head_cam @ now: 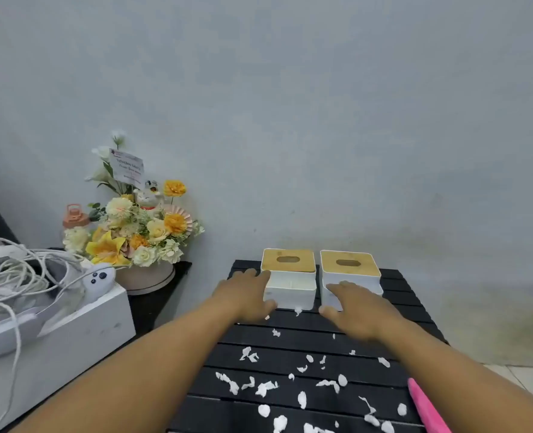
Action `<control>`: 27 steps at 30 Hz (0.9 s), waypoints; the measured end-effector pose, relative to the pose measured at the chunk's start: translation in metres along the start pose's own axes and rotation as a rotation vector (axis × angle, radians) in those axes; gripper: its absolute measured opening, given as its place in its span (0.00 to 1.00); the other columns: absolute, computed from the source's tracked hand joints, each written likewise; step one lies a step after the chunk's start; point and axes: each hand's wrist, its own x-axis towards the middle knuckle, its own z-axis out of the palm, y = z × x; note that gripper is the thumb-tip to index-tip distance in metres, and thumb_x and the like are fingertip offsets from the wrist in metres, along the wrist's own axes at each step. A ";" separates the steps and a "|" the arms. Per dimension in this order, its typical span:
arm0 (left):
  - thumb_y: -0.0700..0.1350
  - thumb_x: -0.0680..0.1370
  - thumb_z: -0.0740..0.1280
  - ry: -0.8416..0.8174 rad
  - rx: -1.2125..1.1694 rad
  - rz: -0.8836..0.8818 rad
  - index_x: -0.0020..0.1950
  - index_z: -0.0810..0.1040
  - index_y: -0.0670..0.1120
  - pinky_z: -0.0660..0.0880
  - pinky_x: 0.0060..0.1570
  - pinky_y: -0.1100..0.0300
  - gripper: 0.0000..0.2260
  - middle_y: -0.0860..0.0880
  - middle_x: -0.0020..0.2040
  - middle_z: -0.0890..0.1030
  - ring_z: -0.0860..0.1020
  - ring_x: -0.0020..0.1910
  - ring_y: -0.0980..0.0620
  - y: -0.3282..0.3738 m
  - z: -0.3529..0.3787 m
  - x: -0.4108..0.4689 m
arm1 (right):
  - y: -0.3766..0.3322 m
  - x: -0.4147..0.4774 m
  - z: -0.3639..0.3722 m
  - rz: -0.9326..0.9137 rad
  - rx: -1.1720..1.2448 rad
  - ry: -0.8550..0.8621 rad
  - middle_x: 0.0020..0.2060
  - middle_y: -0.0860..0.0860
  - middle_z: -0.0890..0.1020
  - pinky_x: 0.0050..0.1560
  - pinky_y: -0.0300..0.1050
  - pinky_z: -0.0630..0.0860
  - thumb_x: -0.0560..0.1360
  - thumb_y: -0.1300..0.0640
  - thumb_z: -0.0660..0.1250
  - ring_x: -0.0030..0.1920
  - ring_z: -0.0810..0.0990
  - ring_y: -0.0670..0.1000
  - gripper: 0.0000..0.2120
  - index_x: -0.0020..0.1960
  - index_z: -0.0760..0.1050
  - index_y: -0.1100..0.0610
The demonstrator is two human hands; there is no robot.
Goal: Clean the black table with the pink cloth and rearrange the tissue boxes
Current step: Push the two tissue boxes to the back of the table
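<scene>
- Scraps of torn white tissue (265,388) lie all over the near slats of the black table (302,326), bottom centre of the frame.
- Far left, a white crate (81,332) holds tangled white cables (15,273) and a pale controller (98,281).
- Just behind it, a yellow and cream flower arrangement (137,232) stands against the wall.
- Centre now: the left hand (246,292) grips the left tissue box (290,289), fingers down its left side, thumb on the front wall.
- Right beside it, nearly touching, sits the right tissue box (349,264); both are at the table's far edge.
- On it, the right hand (356,310) spreads its fingers across the front; gripping or only pressing, I can't tell.
- Bottom right, the pink cloth (424,407) lies by the table's near right edge, partly under the right forearm.
</scene>
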 end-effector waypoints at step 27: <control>0.44 0.80 0.60 0.086 0.130 0.206 0.43 0.71 0.46 0.73 0.43 0.51 0.06 0.48 0.46 0.76 0.74 0.44 0.44 -0.067 0.098 0.159 | 0.024 0.193 0.102 -0.040 -0.206 0.179 0.42 0.48 0.80 0.39 0.46 0.74 0.80 0.49 0.58 0.43 0.78 0.55 0.12 0.43 0.77 0.51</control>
